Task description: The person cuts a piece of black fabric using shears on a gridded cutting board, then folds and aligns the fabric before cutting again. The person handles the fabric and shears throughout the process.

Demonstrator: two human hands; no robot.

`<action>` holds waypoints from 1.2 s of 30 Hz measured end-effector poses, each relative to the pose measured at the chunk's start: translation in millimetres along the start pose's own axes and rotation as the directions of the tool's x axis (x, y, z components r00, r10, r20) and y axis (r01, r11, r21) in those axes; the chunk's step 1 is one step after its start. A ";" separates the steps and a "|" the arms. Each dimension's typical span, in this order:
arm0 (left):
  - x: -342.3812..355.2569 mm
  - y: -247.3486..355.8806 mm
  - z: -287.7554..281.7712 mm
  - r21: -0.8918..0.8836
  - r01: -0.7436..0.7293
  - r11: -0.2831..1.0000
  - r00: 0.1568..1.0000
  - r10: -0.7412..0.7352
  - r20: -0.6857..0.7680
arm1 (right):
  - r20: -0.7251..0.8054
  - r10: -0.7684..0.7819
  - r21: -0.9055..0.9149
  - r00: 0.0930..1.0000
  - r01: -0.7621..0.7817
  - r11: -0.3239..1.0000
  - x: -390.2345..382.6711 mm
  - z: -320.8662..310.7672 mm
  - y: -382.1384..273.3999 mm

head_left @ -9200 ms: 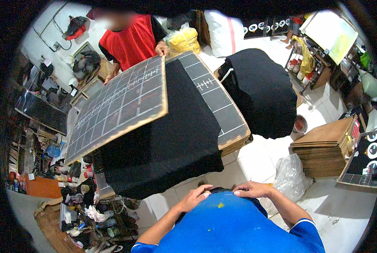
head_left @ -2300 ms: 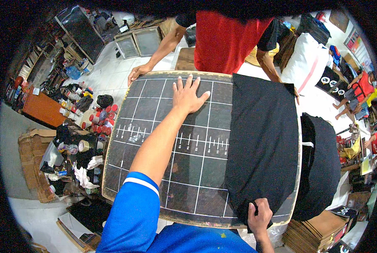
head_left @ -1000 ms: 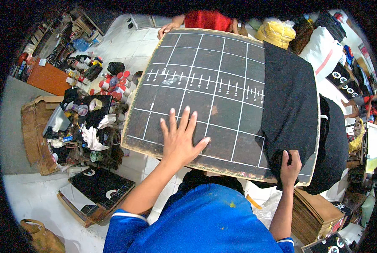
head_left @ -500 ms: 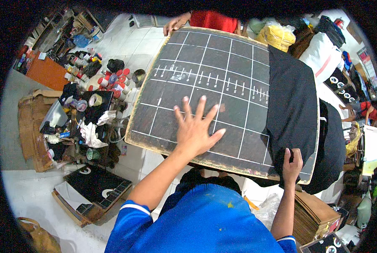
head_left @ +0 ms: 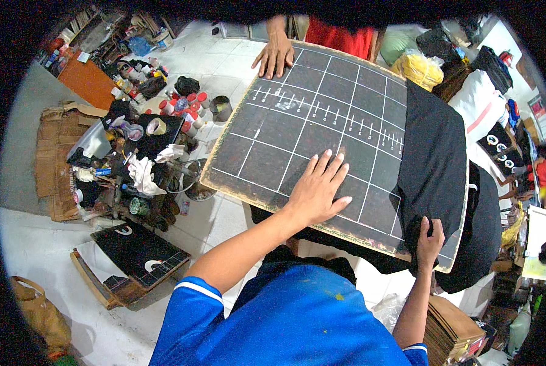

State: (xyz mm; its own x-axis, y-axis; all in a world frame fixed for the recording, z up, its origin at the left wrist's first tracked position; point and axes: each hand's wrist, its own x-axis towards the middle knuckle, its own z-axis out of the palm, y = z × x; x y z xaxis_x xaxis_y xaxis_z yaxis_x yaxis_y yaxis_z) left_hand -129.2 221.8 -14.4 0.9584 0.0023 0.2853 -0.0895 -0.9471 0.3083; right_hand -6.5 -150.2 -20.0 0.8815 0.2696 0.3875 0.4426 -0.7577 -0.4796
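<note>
A large dark board (head_left: 254, 146) with white grid lines lies in front of me, with black fabric (head_left: 434, 158) over its right part. My left hand (head_left: 318, 192) rests flat on the gridded surface near the front edge, fingers spread. My right hand (head_left: 430, 241) has its fingers curled on the fabric at the lower right corner, gripping it. Across the board, a co-worker's hand (head_left: 276, 55) rests on the far left corner, below a red shirt (head_left: 340, 36). More black fabric (head_left: 483, 226) hangs beyond the right edge.
A cluttered stand (head_left: 141, 158) with tape, rags and containers is at the left, near red-lidded jars (head_left: 193, 104). Black boards (head_left: 126, 250) lie at lower left beside a brown bag (head_left: 35, 311). Cardboard sheets (head_left: 450, 323) are stacked at lower right. Sacks (head_left: 477, 104) sit behind.
In the last second my left hand has moved right across the board. The board appears shifted right in view. The co-worker's hand has moved from gripping the edge onto the top.
</note>
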 end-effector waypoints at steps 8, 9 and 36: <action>3.9 18.1 -4.7 0.076 0.148 0.986 0.976 -0.158 0.151 | 0.008 -0.059 0.018 0.998 0.059 0.998 0.7 -2.0 0.9; 2.4 20.0 -5.2 0.128 0.139 0.982 0.978 -0.156 0.138 | -0.003 -0.069 0.027 0.998 0.069 0.997 0.3 -2.3 0.2; 4.9 31.6 12.0 0.141 0.199 0.970 0.980 -0.195 -0.044 | 0.042 -0.090 0.162 0.995 0.083 0.983 -3.1 -12.7 -3.9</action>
State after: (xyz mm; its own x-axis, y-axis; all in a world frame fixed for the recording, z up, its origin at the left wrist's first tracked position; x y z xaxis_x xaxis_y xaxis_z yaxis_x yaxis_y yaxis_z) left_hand -124.0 188.0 -14.1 0.9446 0.2012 0.2593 0.1425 -0.9631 0.2283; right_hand -13.0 -155.6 -9.3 0.8440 0.3617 0.3961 0.5347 -0.6267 -0.5669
